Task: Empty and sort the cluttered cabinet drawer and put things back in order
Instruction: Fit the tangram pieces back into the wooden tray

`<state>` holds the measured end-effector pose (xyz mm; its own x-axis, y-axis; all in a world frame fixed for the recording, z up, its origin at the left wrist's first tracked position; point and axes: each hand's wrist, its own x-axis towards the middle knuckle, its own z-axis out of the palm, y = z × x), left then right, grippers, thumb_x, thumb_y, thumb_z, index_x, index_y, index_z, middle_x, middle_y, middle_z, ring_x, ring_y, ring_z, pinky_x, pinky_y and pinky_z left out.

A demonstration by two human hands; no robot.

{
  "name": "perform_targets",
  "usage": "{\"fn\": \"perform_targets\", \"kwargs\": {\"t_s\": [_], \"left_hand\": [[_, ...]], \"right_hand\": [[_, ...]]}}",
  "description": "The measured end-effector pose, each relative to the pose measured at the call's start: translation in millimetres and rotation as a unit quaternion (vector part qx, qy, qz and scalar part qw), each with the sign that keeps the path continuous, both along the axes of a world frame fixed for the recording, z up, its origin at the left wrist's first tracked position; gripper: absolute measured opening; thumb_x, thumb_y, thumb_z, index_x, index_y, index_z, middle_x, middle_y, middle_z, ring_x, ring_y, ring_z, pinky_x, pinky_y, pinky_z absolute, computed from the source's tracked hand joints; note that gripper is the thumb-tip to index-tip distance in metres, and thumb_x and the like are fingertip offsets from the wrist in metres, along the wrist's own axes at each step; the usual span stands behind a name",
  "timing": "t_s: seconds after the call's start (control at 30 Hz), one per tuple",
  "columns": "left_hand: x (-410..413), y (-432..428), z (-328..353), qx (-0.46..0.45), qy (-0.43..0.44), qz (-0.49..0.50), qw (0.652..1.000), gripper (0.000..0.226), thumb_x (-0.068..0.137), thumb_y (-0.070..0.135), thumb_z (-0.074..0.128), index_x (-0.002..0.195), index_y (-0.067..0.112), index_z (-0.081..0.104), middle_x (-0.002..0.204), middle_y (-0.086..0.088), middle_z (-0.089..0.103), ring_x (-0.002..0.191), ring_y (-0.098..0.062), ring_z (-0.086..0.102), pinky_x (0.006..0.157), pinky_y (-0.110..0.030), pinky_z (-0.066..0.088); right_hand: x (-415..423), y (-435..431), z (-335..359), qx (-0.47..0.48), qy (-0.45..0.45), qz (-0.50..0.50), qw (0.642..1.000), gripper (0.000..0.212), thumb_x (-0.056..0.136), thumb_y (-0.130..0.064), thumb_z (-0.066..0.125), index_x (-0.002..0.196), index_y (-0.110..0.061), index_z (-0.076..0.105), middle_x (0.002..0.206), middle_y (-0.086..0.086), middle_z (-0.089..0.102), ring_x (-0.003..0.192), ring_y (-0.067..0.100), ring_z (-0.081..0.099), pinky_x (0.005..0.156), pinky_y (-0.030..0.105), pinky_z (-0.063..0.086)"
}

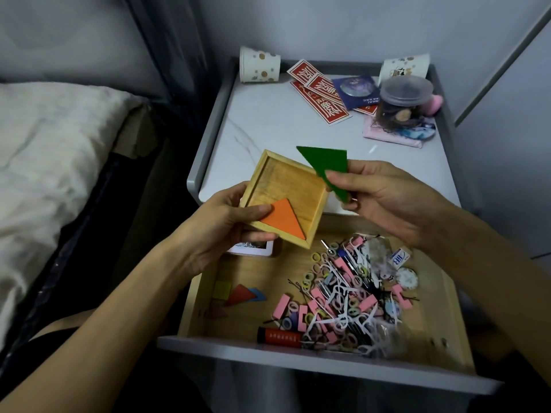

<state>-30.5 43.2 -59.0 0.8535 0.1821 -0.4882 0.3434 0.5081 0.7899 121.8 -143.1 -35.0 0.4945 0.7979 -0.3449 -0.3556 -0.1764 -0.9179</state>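
The left hand (pixel 220 225) grips the wooden tray (pixel 293 189), thumb pinning an orange triangle (pixel 283 219) inside, tilted to take pieces; the right hand (pixel 384 198) pinches a green triangle (pixel 326 165) above it, likely next in, over the open drawer (pixel 244 272) where other pieces and clutter lie.

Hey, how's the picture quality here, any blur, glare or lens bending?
Head view: dim overall; a small glare spot on the cabinet top; the wide lens skews the drawer front; the hair-tie pile smears near its right edge; the green triangle and wooden tray look sharp.
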Motion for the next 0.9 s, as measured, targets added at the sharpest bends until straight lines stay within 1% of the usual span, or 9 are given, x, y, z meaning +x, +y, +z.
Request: {"fn": "perform_targets", "kwargs": {"t_s": [0.07, 0.13, 0.23, 0.37, 0.47, 0.63, 0.7, 0.8, 0.9], "left_hand": [[0, 0, 0, 0.003, -0.001, -0.009, 1.0, 0.048, 0.08, 0.002, 0.064, 0.127, 0.006, 0.057, 0.117, -0.02, 0.066, 0.097, -0.032, 0.072, 0.063, -0.027, 0.062], [1, 0, -1, 0.005, -0.003, -0.02, 1.0, 0.047, 0.082, 0.001, 0.063, 0.129, 0.005, 0.056, 0.122, -0.023, 0.065, 0.094, -0.033, 0.072, 0.065, -0.028, 0.062], [2, -1, -2, 0.006, -0.007, -0.033, 0.999, 0.048, 0.084, -0.001, 0.062, 0.131, 0.003, 0.055, 0.115, -0.021, 0.068, 0.09, -0.031, 0.073, 0.067, -0.03, 0.063], [3, -4, -2, 0.005, -0.004, -0.061, 0.998, 0.044, 0.084, -0.004, 0.061, 0.127, 0.004, 0.057, 0.108, -0.016, 0.07, 0.096, -0.033, 0.071, 0.066, -0.031, 0.063], [4, -5, -1, 0.003, -0.005, -0.075, 0.997, 0.044, 0.082, -0.003, 0.061, 0.125, 0.003, 0.057, 0.11, -0.017, 0.069, 0.097, -0.035, 0.071, 0.066, -0.032, 0.063], [5, -6, 0, -0.002, -0.007, -0.068, 0.998, 0.042, 0.08, -0.002, 0.062, 0.122, 0.001, 0.058, 0.105, -0.015, 0.07, 0.092, -0.032, 0.072, 0.062, -0.028, 0.062], [4, -5, 0, 0.004, -0.01, -0.072, 0.997, 0.043, 0.08, -0.002, 0.062, 0.123, 0.001, 0.058, 0.103, -0.013, 0.071, 0.092, -0.032, 0.072, 0.063, -0.028, 0.062], [3, -3, 2, 0.022, -0.015, -0.081, 0.996, 0.044, 0.081, -0.001, 0.062, 0.125, 0.0, 0.056, 0.101, -0.011, 0.071, 0.092, -0.03, 0.072, 0.061, -0.027, 0.062], [2, -1, 4, 0.047, -0.017, -0.082, 0.995, 0.044, 0.081, 0.001, 0.064, 0.124, 0.002, 0.056, 0.093, -0.006, 0.072, 0.084, -0.026, 0.072, 0.057, -0.024, 0.061]], "right_hand": [[3, -2, 2, -0.019, -0.131, -0.001, 0.991, 0.018, 0.095, -0.015, 0.053, 0.105, -0.012, 0.068, 0.082, -0.001, 0.067, 0.074, 0.009, 0.058, 0.071, 0.024, 0.046], [6, -4, 4, -0.047, -0.293, 0.032, 0.954, 0.02, 0.102, -0.01, 0.046, 0.105, -0.015, 0.065, 0.08, 0.001, 0.065, 0.071, 0.008, 0.06, 0.069, 0.022, 0.05], [9, -7, 5, -0.083, -0.428, 0.123, 0.892, 0.02, 0.097, -0.011, 0.057, 0.114, -0.021, 0.061, 0.073, -0.009, 0.062, 0.065, 0.001, 0.059, 0.061, 0.016, 0.046], [6, -7, -3, -0.106, -0.514, 0.128, 0.842, 0.02, 0.09, -0.023, 0.068, 0.109, -0.027, 0.069, 0.095, -0.012, 0.07, 0.088, 0.001, 0.063, 0.07, 0.011, 0.046], [4, -5, -9, -0.098, -0.55, 0.116, 0.821, 0.021, 0.089, -0.026, 0.069, 0.11, -0.027, 0.072, 0.098, -0.015, 0.067, 0.084, -0.008, 0.058, 0.069, 0.008, 0.039], [0, -5, -16, -0.121, -0.604, 0.095, 0.782, 0.027, 0.083, -0.036, 0.073, 0.109, -0.033, 0.071, 0.1, -0.016, 0.051, 0.092, 0.001, 0.052, 0.072, 0.017, 0.041], [0, -4, -12, -0.121, -0.597, 0.034, 0.792, 0.028, 0.082, -0.038, 0.074, 0.109, -0.031, 0.07, 0.1, -0.014, 0.048, 0.085, -0.005, 0.048, 0.069, 0.007, 0.034], [5, -5, -7, -0.148, -0.522, -0.005, 0.84, 0.026, 0.086, -0.034, 0.07, 0.111, -0.029, 0.064, 0.097, -0.011, 0.055, 0.08, 0.001, 0.053, 0.066, 0.01, 0.038], [0, -7, -5, -0.141, -0.289, 0.078, 0.944, 0.018, 0.094, -0.027, 0.062, 0.11, -0.02, 0.066, 0.073, -0.013, 0.066, 0.059, 0.003, 0.056, 0.052, 0.012, 0.041]]}}
